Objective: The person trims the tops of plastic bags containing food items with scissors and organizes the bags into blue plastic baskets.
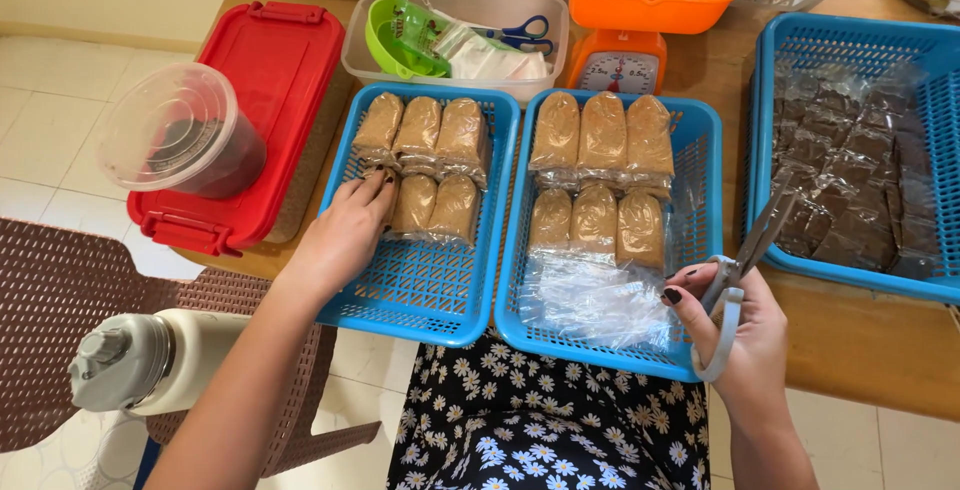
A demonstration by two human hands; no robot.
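**Packet going into the left basket, scissors kept in hand**

The left hand [345,235] reaches into the left basket [425,295], fingers curled down over a brown packet [378,182] at the front row's left end. The packet is mostly hidden under the fingertips; whether they pinch it or only press it I cannot tell. Just right of the fingers lie two more packets, and beyond the fingertips a back row of three.

The step looks like seating this packet in line with its neighbours. The next move would call for lifting the fingers clear without dragging the packet askew.

The left arm comes in low from the near left, wrist straight, palm down. The right hand [745,335] hovers at the near right corner of the middle basket [705,200], fingers closed through the handles of grey scissors [740,270], blades pointing up and away, over loose clear plastic [595,300].
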